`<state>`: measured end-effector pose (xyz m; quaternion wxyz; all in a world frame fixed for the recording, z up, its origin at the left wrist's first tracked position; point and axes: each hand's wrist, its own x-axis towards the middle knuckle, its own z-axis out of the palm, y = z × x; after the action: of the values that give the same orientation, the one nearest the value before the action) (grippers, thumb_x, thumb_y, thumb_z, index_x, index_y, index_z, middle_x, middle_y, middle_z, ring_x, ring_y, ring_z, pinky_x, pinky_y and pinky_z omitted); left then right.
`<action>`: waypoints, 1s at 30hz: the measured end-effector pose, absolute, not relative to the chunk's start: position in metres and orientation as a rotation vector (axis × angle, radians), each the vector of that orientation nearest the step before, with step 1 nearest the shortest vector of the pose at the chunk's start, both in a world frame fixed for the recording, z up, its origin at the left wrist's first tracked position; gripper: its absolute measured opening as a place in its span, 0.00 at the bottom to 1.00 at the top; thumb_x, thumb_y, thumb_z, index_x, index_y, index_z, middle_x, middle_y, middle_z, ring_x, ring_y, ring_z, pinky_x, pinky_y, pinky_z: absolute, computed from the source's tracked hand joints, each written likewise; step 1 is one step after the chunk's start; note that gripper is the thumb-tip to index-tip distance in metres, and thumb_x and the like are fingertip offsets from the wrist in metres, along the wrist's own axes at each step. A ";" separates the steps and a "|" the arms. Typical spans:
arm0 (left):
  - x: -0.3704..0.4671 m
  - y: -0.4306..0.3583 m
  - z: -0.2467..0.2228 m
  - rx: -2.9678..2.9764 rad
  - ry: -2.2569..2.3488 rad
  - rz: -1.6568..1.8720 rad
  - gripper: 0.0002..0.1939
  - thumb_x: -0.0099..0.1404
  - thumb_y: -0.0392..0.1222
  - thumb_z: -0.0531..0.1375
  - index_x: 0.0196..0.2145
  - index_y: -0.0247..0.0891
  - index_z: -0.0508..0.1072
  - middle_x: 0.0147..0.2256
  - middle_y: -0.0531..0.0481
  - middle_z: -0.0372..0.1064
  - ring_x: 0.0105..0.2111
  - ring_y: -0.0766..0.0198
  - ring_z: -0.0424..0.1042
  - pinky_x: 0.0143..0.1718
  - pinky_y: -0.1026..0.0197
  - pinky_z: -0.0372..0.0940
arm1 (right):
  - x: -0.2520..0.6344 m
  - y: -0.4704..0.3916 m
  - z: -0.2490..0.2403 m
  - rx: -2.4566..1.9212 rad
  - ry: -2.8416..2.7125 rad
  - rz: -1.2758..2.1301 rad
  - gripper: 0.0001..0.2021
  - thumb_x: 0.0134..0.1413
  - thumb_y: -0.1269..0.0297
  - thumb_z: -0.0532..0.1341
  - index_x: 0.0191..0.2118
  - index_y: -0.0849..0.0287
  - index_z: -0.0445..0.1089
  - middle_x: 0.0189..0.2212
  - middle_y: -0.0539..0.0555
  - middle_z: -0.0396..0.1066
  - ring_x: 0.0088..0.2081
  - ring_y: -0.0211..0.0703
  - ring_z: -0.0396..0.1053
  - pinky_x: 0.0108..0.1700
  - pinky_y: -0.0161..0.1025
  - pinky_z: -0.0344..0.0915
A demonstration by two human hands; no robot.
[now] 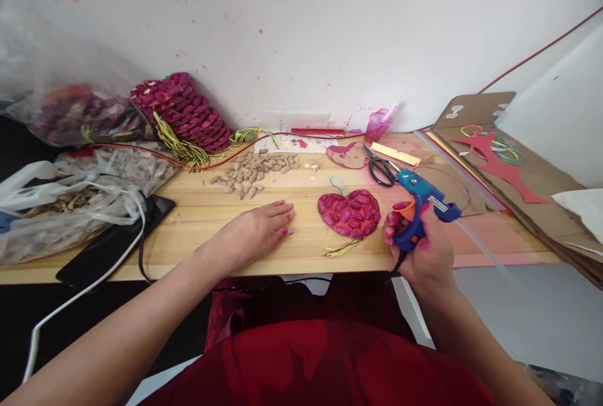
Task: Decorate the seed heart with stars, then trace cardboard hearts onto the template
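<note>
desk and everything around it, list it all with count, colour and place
glue gun: one, blue, in right hand
shell-covered heart: one, magenta, desk centre
heart stack: one, magenta, back left; layers hard to count
peanuts: many, tan, beyond left hand
loose stars: several, gold, beside peanuts
scissors: one pair, black-handled, behind glue gun
strip: one, yellow, beside scissors
cup: one, pink, by wall
cut sheet: one, red, on cardboard
cardboard: brown, right; pieces unclear
plastic bags: several, clear, left
cable: one, white, left
desk: one, pale wood, beneath
left hand: one, empty, on desk
right hand: one, around glue gun
</note>
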<state>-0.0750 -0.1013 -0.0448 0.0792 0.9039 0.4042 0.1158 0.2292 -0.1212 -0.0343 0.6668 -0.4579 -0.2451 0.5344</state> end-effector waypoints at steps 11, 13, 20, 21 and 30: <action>-0.114 -0.114 -0.032 2.033 1.673 0.730 0.24 0.56 0.50 0.70 0.50 0.41 0.80 0.52 0.44 0.75 0.41 0.55 0.78 0.40 0.54 0.75 | 0.227 -0.119 -0.034 -1.048 -0.575 1.204 0.28 0.33 0.38 0.74 0.32 0.59 0.74 0.20 0.49 0.71 0.19 0.37 0.67 0.16 0.31 0.59; -0.107 -0.111 -0.035 2.043 1.672 0.746 0.24 0.55 0.49 0.71 0.49 0.40 0.81 0.50 0.43 0.76 0.46 0.52 0.76 0.44 0.53 0.74 | 0.227 -0.119 -0.034 -1.055 -0.569 1.202 0.29 0.32 0.38 0.74 0.31 0.60 0.74 0.20 0.49 0.71 0.18 0.37 0.67 0.16 0.32 0.59; -0.095 -0.104 -0.047 2.047 1.532 0.858 0.08 0.63 0.41 0.64 0.38 0.42 0.83 0.40 0.47 0.77 0.42 0.57 0.76 0.48 0.54 0.71 | 0.228 -0.120 -0.035 -1.065 -0.587 1.193 0.27 0.36 0.39 0.73 0.31 0.61 0.75 0.19 0.50 0.70 0.19 0.38 0.68 0.17 0.31 0.61; -0.094 -0.104 -0.047 2.057 1.539 0.860 0.08 0.64 0.41 0.63 0.37 0.41 0.83 0.39 0.48 0.77 0.41 0.58 0.76 0.47 0.54 0.71 | 0.228 -0.120 -0.035 -1.069 -0.592 1.187 0.27 0.37 0.39 0.73 0.31 0.61 0.75 0.19 0.50 0.70 0.20 0.38 0.68 0.18 0.31 0.61; -0.091 -0.100 -0.036 2.159 1.658 0.659 0.12 0.66 0.32 0.56 0.35 0.40 0.81 0.38 0.44 0.80 0.40 0.54 0.77 0.47 0.51 0.70 | 0.228 -0.122 -0.032 -1.132 -0.590 1.195 0.25 0.40 0.42 0.73 0.33 0.60 0.74 0.20 0.51 0.70 0.20 0.37 0.67 0.18 0.31 0.65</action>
<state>-0.0906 -0.0997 -0.0358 0.1697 0.7598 0.5833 0.2318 0.2282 -0.1223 -0.0323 0.6416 -0.4964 -0.2588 0.5243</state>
